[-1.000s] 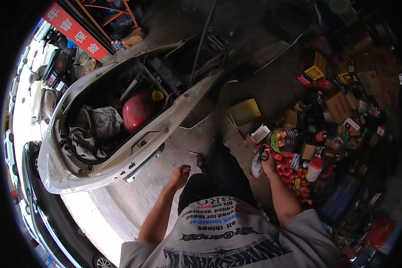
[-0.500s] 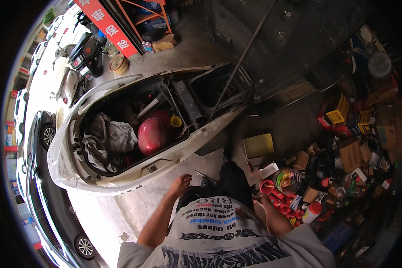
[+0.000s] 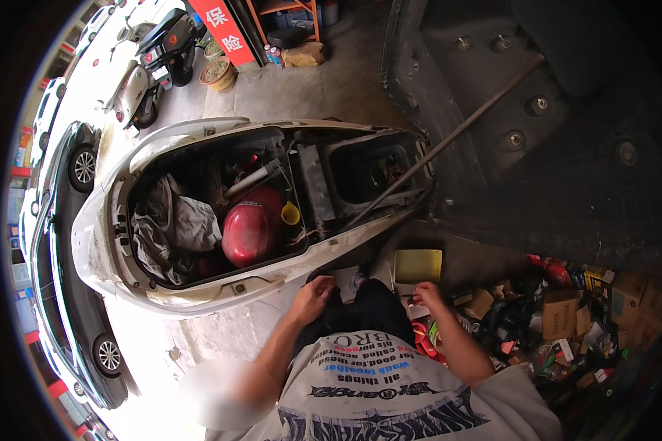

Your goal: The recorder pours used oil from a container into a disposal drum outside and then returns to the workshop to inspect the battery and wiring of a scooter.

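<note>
My left hand (image 3: 314, 298) is just below the white scooter body (image 3: 95, 264), fingers curled; whatever they may hold is too small to make out. My right hand (image 3: 428, 298) hangs below a yellow tray (image 3: 417, 266) on the floor, fingers loosely bent and apart, nothing visible in them. The scooter's open storage holds a red helmet (image 3: 248, 234), a crumpled grey cloth (image 3: 169, 228), a yellow funnel (image 3: 290, 213) and a pale tube (image 3: 250, 178). A metal prop rod (image 3: 471, 117) runs from the scooter to the raised black seat underside (image 3: 581, 191).
Cardboard boxes (image 3: 555, 312) and assorted clutter pile at lower right. A dark car (image 3: 70, 279) and parked scooters (image 3: 136, 95) stand outside at left. A red signboard (image 3: 224, 33), orange rack (image 3: 276, 11) and plant pot (image 3: 218, 73) are at the top.
The view has swung toward the scooter and raised seat. Both hands have moved up nearer the scooter. The grey object that was in my right hand is no longer seen in it.
</note>
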Available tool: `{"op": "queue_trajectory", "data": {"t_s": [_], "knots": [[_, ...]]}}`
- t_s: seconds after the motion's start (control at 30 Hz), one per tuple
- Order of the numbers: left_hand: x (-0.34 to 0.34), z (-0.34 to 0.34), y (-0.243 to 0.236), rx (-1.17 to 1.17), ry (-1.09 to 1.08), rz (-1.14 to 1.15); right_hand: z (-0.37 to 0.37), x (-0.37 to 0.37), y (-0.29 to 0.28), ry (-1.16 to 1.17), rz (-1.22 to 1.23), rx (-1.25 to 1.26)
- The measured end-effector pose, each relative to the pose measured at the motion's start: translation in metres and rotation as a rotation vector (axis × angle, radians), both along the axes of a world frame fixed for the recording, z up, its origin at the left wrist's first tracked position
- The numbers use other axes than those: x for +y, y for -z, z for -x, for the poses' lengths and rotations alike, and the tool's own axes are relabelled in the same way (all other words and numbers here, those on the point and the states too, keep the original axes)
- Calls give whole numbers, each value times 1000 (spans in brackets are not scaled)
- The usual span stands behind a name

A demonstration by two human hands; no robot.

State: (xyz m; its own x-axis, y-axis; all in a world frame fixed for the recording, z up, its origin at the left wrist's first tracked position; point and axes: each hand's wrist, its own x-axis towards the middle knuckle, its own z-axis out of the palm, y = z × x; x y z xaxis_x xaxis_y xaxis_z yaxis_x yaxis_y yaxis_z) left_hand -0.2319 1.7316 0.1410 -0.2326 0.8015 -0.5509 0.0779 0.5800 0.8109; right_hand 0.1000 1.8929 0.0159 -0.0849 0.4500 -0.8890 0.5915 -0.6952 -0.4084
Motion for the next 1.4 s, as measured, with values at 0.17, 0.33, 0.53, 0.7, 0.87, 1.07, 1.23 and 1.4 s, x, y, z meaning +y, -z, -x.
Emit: {"op": "queue_trajectory", "data": {"t_s": [0.17,0.33,0.53,0.7,0.87,1.07,1.23,1.4], "knots": [[13,7,-10,-137,-65,-51,8,-9,-4,-51,46,-9],[38,26,-13,-234,-58,-67,2,-40,-23,109,102,-16],[72,44,-15,-232,9,-143,-13,-74,-55,65,147,-100],[83,56,-7,-289,20,-148,2,-76,-83,94,129,-163],[86,62,3,-304,42,-152,18,-77,-91,148,57,-116],[90,67,11,-291,28,-164,29,-82,-100,144,68,-139],[95,69,12,-298,19,-150,22,-82,-95,160,50,-145],[98,72,15,-341,-6,-162,24,-76,-91,150,40,-132]]}}
